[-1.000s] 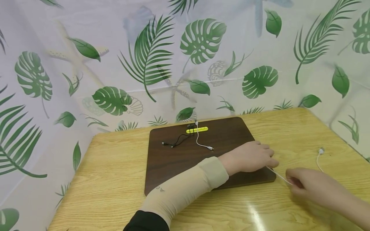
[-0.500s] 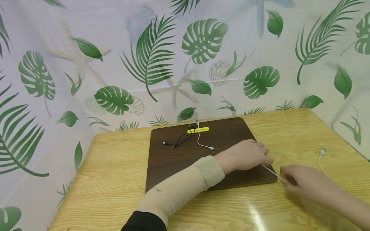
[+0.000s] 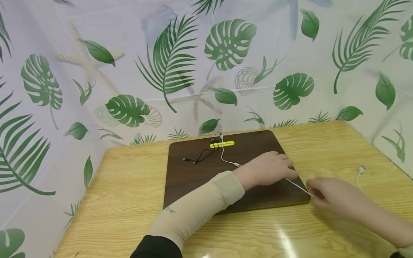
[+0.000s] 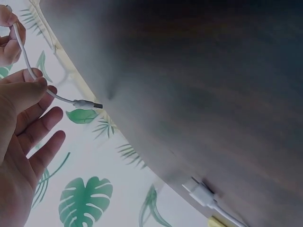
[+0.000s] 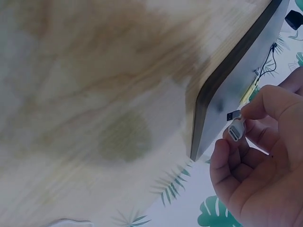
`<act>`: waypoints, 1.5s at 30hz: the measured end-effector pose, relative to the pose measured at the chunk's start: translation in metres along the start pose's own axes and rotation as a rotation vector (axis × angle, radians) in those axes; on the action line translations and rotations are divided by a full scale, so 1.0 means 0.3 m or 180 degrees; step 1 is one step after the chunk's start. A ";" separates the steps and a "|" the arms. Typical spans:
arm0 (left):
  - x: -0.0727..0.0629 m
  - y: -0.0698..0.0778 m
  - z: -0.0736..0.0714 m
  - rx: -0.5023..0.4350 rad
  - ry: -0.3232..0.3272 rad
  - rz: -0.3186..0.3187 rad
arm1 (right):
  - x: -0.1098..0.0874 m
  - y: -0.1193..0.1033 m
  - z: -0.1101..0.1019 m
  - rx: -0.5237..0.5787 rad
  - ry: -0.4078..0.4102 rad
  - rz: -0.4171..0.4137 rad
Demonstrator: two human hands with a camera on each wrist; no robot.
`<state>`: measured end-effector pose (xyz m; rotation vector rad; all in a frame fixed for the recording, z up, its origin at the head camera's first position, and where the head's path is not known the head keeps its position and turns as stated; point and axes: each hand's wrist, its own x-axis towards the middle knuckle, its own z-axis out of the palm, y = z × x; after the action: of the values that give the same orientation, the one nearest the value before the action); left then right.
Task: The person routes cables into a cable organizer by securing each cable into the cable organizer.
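Your board [image 3: 190, 182] lies with its far edge near the curtain [image 3: 180, 120]; table [image 3: 129, 190] runs along its left, near and right sides. Your left hand [image 3: 269, 168] is over the board's right part, your right hand [image 3: 335, 195] by the near right corner. The white cable [image 3: 297, 186] spans between them, across that corner. Your left thumb and index finger pinch it, other fingers spread; your right hand pinches it, a white plug [image 5: 236, 128] at the fingertips. Toward the rear, a yellow clip [image 3: 228, 143] bears black cords [image 3: 204, 154]. Against a second ago, both hands have shifted leftward, the left in from the board's right edge, the right closer to the corner.
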<state>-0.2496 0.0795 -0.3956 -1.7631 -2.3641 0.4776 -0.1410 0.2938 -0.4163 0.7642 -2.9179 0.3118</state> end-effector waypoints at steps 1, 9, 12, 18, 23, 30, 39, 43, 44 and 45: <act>-0.002 -0.004 0.002 -0.0010 0.0003 -0.0015 | 0.006 0.002 0.000 -0.0019 0.0022 -0.0042; -0.029 -0.026 0.027 0.0068 0.0035 -0.0059 | 0.055 -0.011 -0.018 -0.0076 -0.0191 0.0064; -0.043 -0.038 0.035 0.0090 0.0064 -0.0079 | 0.076 -0.015 -0.022 -0.0108 -0.0234 0.0076; -0.065 -0.064 0.048 0.0123 0.0100 -0.0126 | 0.116 -0.016 -0.017 -0.0221 -0.0225 0.0010; -0.078 -0.078 0.056 0.0164 0.0136 -0.0157 | 0.145 -0.017 -0.013 -0.0322 -0.0167 -0.0061; -0.095 -0.098 0.061 0.0146 0.0127 -0.0233 | 0.173 -0.024 -0.008 -0.0371 -0.0187 -0.0080; -0.117 -0.118 0.072 0.0131 0.0131 -0.0306 | 0.211 -0.025 0.004 -0.0579 -0.0120 -0.0179; -0.122 -0.126 0.079 0.0141 0.0161 -0.0333 | 0.225 -0.022 0.011 -0.0657 -0.0070 -0.0210; -0.123 -0.127 0.081 0.0134 0.0165 -0.0342 | 0.227 -0.021 0.012 -0.0671 -0.0054 -0.0225; -0.124 -0.129 0.083 0.0128 0.0167 -0.0353 | 0.230 -0.020 0.014 -0.0683 -0.0031 -0.0246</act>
<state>-0.2813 0.0301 -0.4033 -1.5973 -2.3833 0.4540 -0.1980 0.2552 -0.4085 0.8425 -2.8590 -0.0124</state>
